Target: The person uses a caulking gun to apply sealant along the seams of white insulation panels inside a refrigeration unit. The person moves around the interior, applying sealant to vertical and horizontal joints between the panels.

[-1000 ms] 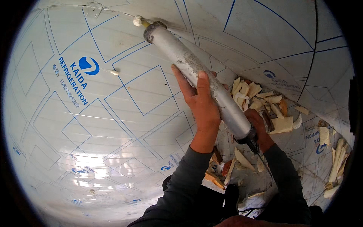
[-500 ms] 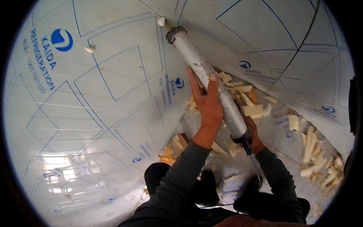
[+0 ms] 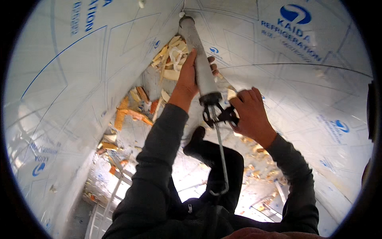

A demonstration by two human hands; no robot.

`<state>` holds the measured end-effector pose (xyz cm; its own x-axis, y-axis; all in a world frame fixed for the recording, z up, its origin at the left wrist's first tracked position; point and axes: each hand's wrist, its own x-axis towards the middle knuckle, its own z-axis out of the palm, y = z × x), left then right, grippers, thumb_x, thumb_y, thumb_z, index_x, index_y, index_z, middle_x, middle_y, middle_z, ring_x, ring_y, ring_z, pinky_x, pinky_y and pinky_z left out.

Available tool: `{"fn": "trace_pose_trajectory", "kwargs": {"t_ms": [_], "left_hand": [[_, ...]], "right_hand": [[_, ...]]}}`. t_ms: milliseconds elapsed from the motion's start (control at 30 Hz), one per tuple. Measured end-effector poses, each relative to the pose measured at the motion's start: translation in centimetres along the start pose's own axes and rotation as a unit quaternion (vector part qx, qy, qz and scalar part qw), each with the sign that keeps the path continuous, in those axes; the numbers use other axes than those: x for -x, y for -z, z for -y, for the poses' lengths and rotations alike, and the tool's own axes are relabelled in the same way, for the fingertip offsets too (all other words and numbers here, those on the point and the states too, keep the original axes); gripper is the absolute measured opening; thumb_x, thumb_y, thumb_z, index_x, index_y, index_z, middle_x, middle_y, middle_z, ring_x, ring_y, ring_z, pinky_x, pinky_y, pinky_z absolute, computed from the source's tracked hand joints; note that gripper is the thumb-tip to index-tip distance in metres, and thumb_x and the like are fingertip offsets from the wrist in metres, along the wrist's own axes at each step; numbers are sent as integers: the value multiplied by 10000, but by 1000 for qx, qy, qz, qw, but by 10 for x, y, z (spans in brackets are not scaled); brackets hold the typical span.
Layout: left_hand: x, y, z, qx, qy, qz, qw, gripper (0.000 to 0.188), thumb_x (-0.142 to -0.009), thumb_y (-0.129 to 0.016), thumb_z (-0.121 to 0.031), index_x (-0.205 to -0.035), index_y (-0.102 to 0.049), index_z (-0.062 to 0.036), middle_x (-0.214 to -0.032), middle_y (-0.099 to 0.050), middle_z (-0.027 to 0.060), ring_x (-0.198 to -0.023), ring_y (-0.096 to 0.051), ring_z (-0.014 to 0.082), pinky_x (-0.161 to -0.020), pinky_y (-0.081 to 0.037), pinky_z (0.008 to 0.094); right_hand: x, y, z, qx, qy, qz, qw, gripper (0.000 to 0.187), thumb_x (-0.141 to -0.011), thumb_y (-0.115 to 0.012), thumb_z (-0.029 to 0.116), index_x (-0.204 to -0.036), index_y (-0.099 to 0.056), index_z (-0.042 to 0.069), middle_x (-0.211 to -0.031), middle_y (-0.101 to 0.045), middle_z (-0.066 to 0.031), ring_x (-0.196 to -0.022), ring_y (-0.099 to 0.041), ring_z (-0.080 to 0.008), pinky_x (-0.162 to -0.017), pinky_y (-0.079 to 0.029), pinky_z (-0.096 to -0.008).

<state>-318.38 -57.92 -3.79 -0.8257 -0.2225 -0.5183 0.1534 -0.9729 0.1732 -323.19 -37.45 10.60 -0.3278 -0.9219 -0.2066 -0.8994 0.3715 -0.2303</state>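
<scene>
The person holds a caulking gun (image 3: 201,63) up toward twelve o'clock, its nozzle meeting the seam where the left wall panel (image 3: 71,79) and the right wall panel (image 3: 310,91), both white with blue lines, come together at the corner. The left hand (image 3: 187,81) is wrapped around the grey tube about halfway along, fingers curled over it from the nine o'clock side. The right hand (image 3: 250,113) sits at four o'clock from the tube's end, closed on the black trigger handle (image 3: 223,115); how hard it squeezes cannot be told. The metal plunger rod (image 3: 223,159) runs down toward six o'clock, ending in a hook over the person's dark trousers (image 3: 215,159). Yellow and cream foam scraps (image 3: 169,53) lie on the floor by the seam, from ten to eleven o'clock of the left hand, with more strewn lower at eight o'clock. To lay a clean bead, the nozzle should probably stay pressed into the corner at a steady angle, the left hand guiding rather than pushing, while the right feeds an even squeeze and the gun travels smoothly along the joint without pausing, since a pause would likely leave a blob.
</scene>
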Motion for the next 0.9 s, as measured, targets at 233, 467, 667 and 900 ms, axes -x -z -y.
{"fn": "trace_pose_trajectory", "kwargs": {"t_ms": [233,467,667,900], "left_hand": [[24,39,-1,97,49,-17,994,521,-996,-648,-463,-1249,-519,-26,-981,-650,122,-808,-705,268,-667,-648,438],[-42,94,17,148,34,-17,988,556,-991,-643,-492,-1217,-533,4,-877,-666,128,-710,-705,255,-637,-646,412],[-85,126,20,177,11,-18,984,552,-1004,-627,-474,-1224,-490,14,-924,-645,157,-719,-705,272,-624,-656,435],[-105,147,5,171,-5,-16,985,548,-1015,-623,-450,-1228,-461,28,-963,-631,169,-750,-695,291,-610,-638,435]], "right_hand": [[-63,45,29,94,66,133,984,534,-716,-842,294,-1151,-658,45,-1095,-582,-183,-1128,-556,-356,-1082,-360,-580],[-115,-10,-14,111,127,177,969,552,-721,-832,274,-1190,-658,40,-1110,-587,-187,-1107,-568,-365,-1066,-369,-571],[-147,-36,-37,119,127,215,961,552,-739,-826,263,-1222,-660,52,-1123,-585,-187,-1109,-573,-356,-1043,-383,-565],[-169,-73,-50,91,158,125,975,514,-693,-835,215,-1158,-677,62,-1038,-601,-163,-1046,-589,-325,-969,-396,-482]]}}
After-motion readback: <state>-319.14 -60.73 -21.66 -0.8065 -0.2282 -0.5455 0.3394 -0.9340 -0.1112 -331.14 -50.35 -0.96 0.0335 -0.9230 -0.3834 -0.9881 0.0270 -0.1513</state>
